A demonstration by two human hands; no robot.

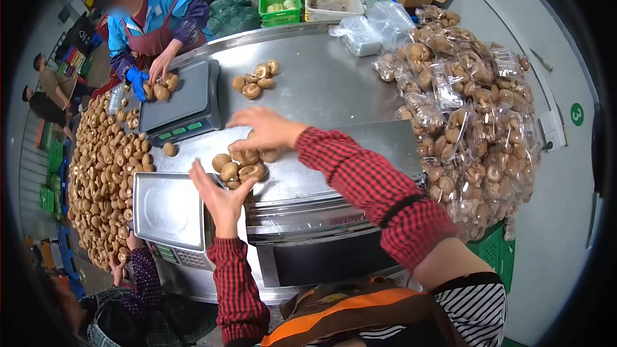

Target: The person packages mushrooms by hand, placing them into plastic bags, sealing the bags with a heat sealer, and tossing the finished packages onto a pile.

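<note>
A small cluster of brown shiitake mushrooms (230, 171) lies on the steel table, between my two hands. My left hand (222, 198) is at the near left side of the cluster, thumb and fingers spread wide, the thumb right by the closest mushrooms. From the far right my right hand (265, 130) reaches over the same cluster, its fingers stretched out and apart, fingertips close above the caps. Both hands are open, and neither grips a mushroom. One loose mushroom (169, 149) sits farther left, near the digital scale (209, 99).
A steel-tray scale (168, 202) stands left, beside a big heap of loose mushrooms (103, 173). Bagged mushrooms (475, 109) are piled on the right. Across the table a person (154, 13) handles mushrooms on the scale; another person's hand (117, 266) is at lower left. Further mushrooms (252, 90) lie beyond.
</note>
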